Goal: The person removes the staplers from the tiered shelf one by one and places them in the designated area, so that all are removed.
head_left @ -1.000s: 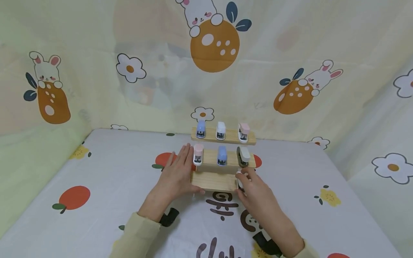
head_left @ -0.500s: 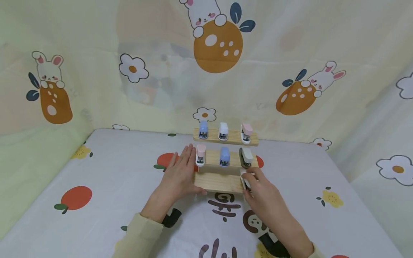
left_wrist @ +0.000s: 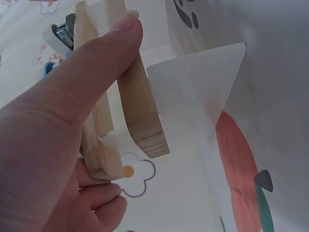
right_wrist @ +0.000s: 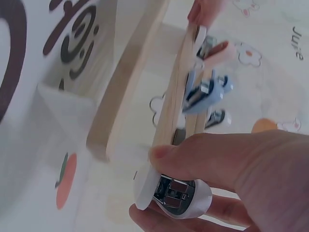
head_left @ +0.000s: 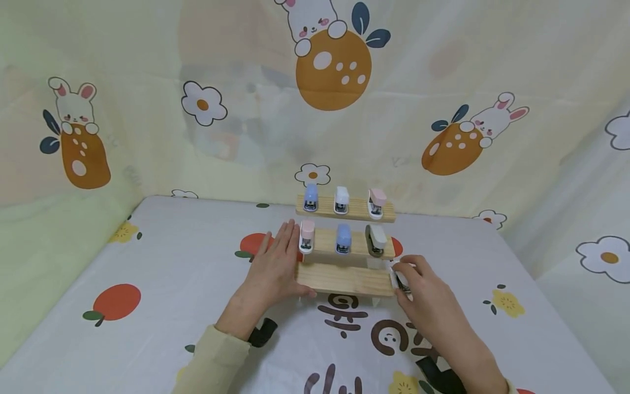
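Observation:
My right hand (head_left: 425,293) pinches a small white stapler (right_wrist: 176,195) between thumb and fingers, just off the right end of the stand's lowest wooden shelf (head_left: 344,279). The stapler's metal end shows in the right wrist view. My left hand (head_left: 273,273) lies along the stand's left side with its fingers straight. Its thumb (left_wrist: 104,50) rests across the lowest shelf's front edge. On the middle shelf sit a pink stapler (head_left: 307,236), a blue stapler (head_left: 343,238) and a white-and-dark stapler (head_left: 376,241). No stapler stands on the lowest shelf.
The top shelf (head_left: 354,210) holds a blue stapler (head_left: 311,197), a white stapler (head_left: 341,201) and a pink stapler (head_left: 377,202). Translucent side panels (left_wrist: 193,79) support the shelves. A printed cloth (head_left: 172,262) covers the table, and a patterned curtain (head_left: 246,148) hangs behind.
My right hand has slid the white stapler rightward along the lowest shelf and past its right end. The left hand keeps its place on the stand, while the head view has shifted slightly.

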Action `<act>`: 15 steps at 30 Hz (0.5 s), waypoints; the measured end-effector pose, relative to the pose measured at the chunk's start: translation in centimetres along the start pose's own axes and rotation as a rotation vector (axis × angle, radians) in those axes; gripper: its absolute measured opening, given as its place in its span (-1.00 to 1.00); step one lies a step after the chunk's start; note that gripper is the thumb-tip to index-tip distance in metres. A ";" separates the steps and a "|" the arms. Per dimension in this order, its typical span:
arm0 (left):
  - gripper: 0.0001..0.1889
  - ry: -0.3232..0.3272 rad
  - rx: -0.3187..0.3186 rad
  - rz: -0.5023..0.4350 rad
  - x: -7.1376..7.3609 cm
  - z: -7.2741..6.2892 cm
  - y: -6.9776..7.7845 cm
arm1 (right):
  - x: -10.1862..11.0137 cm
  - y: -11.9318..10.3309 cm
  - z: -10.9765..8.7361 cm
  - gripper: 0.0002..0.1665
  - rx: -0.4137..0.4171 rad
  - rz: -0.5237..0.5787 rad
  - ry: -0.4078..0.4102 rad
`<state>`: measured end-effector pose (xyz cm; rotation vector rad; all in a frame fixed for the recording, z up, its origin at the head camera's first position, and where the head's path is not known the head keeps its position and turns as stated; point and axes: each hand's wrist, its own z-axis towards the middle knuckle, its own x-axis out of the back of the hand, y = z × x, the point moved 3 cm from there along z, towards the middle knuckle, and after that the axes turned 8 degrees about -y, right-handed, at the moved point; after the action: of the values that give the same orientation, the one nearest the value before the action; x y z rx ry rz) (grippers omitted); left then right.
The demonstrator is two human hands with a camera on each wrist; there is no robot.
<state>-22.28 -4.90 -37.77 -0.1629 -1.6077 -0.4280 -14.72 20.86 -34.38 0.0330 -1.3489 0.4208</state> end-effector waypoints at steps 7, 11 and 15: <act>0.49 -0.003 0.001 -0.009 -0.1 0.0 -0.1 | 0.5 1.9 0.3 -0.52 -0.052 0.015 0.002; 0.50 -0.006 0.003 -0.008 -0.1 0.0 0.0 | 0.4 2.8 1.0 -0.54 -0.037 0.004 0.046; 0.50 -0.007 0.006 -0.010 0.0 0.1 0.0 | 0.0 3.5 2.0 -0.53 -0.039 -0.017 0.038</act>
<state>-22.32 -4.89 -37.81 -0.1524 -1.6172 -0.4303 -17.66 23.53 -34.69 0.0044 -1.3179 0.3788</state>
